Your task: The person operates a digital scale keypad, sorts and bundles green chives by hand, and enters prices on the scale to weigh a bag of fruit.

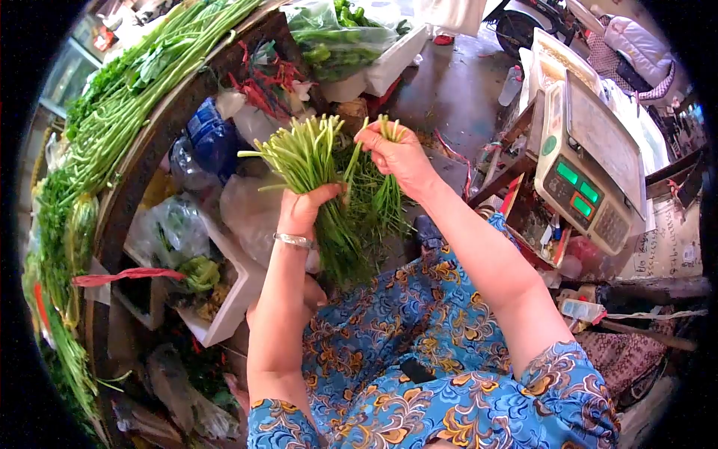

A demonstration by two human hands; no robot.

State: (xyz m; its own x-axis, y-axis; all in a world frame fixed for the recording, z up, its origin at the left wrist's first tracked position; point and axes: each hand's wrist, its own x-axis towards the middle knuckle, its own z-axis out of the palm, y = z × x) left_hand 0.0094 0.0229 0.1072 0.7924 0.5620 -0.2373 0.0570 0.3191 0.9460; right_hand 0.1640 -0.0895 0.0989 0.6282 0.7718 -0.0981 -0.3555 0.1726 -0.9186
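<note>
Green and slender-stemmed, a thick bundle (307, 153) is clasped by the left grip (303, 209), feathery leaves (340, 243) hanging below it. Just beside it, a few thin stalks (387, 196) are pinched by the right grip (396, 156). Right of both, a boxy scale (550, 150) is seen.

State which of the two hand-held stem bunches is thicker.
The stem bunch in the left hand: its many stems fan out broadly, whereas the right hand holds a slimmer bundle.

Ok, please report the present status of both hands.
Left hand: grip around thick bunch of green leafy stems. Right hand: holding smaller bunch of green stems. No visible obstruction.
</note>
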